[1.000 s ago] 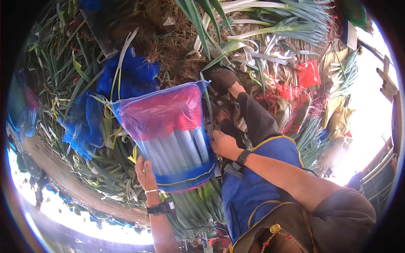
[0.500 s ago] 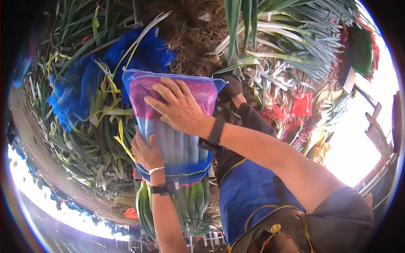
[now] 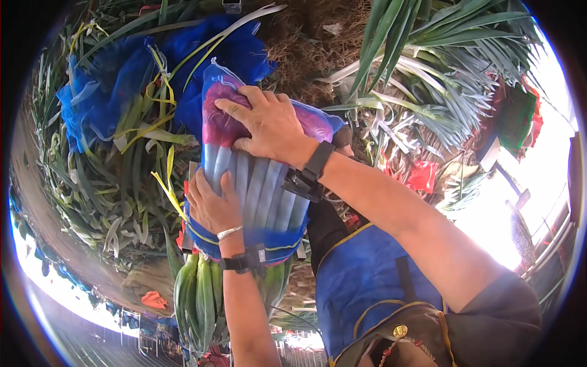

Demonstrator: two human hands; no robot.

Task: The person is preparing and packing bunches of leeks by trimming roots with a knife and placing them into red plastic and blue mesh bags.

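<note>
A bundle of leeks (image 3: 260, 189) stands in a blue mesh bag (image 3: 209, 74), pale stalks upward and green leaves (image 3: 199, 293) hanging out below. Pink plastic wraps its upper end under the mesh. My right hand (image 3: 269, 122) is on top of this end, fingers bent over the pink part and gripping the mesh bag. Lower down, my left hand (image 3: 211, 205) holds the left side of the bundle, fingers pointing up and thumb across the stalks. The fingertips of my right hand partly press into the plastic.
Loose blue netting (image 3: 122, 92) lies on a leek heap at the left. More leeks (image 3: 446, 85) with long leaves are piled at the far right, by a red plastic piece (image 3: 422, 176). Dry roots (image 3: 306, 46) cover the far middle. A blue apron (image 3: 373, 281) covers my lap.
The bundle has tilted. The bag's straight top edge has become slanted, its left corner raised. My right hand has gone from lying flat with spread fingers to bent fingers.
</note>
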